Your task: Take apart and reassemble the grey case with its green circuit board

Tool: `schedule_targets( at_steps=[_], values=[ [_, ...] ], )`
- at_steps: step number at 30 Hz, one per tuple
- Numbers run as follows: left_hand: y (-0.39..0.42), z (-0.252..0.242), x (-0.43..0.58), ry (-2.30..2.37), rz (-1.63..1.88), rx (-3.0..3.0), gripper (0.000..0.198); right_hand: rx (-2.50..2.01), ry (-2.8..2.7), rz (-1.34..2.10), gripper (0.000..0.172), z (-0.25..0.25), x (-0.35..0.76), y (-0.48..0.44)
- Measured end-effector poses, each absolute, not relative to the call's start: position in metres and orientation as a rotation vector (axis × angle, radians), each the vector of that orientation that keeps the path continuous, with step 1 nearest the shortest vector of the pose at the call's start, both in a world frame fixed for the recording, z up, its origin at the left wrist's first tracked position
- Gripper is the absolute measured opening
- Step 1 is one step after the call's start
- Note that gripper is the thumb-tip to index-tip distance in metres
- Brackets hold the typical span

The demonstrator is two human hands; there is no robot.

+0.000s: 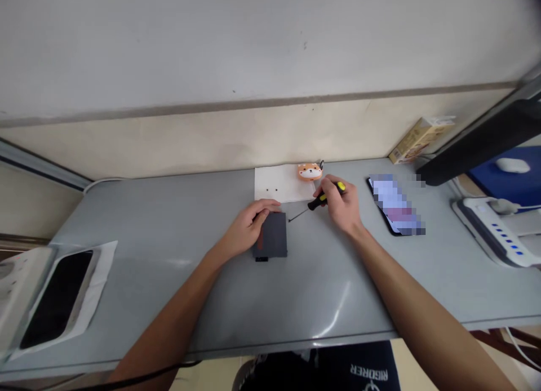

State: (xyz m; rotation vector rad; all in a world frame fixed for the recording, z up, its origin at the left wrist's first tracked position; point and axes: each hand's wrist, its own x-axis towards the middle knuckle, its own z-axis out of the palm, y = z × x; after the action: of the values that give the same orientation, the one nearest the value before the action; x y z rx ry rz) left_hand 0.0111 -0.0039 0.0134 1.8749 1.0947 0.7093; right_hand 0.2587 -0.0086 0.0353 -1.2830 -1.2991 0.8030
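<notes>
A small flat dark grey box (274, 236) lies on the grey table (169, 256). My left hand (247, 227) rests on the box's left side, fingers curled over its top edge. My right hand (341, 202) is closed around a screwdriver (322, 198) with a yellow and black handle. Its thin shaft slants down to the left, and the tip sits just off the box's upper right corner. Behind them lies a white sheet of paper (279, 183) with two tiny dark specks on it.
An orange animal-shaped trinket (310, 170) sits on the paper's far right corner. A phone (396, 205) lies to the right, with a white power strip (494, 230) beyond it and a small carton (416, 138) by the wall. A white device with a dark panel (53, 301) lies at left.
</notes>
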Motion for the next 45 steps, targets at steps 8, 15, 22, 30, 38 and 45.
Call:
schedule_targets(
  at_steps=[8, 15, 22, 30, 38, 45],
  values=[
    [-0.005, 0.016, 0.016, 1.171, 0.737, 1.957, 0.03, -1.202, -1.347, 0.879, 0.035, 0.043, 0.26, -0.014],
    [-0.009, 0.019, 0.019, 1.194, 0.747, 2.002, 0.022, -1.198, -1.585, 1.032, 0.033, 0.052, 0.25, -0.03],
    [-0.011, 0.018, 0.016, 1.211, 0.691, 1.98, 0.025, -1.208, -1.447, 0.992, 0.035, 0.054, 0.258, -0.025],
    [-0.012, 0.028, 0.017, 1.032, 0.65, 2.163, 0.022, -1.237, -1.341, 0.813, 0.031, 0.051, 0.264, -0.018],
    [-0.026, 0.038, 0.021, 1.178, 0.507, 1.998, 0.025, -1.295, -1.31, 0.759, 0.031, 0.044, 0.267, -0.011],
    [-0.022, 0.029, 0.018, 1.27, 0.563, 1.879, 0.037, -1.232, -1.184, 0.817, 0.033, 0.045, 0.261, -0.014]
  ],
)
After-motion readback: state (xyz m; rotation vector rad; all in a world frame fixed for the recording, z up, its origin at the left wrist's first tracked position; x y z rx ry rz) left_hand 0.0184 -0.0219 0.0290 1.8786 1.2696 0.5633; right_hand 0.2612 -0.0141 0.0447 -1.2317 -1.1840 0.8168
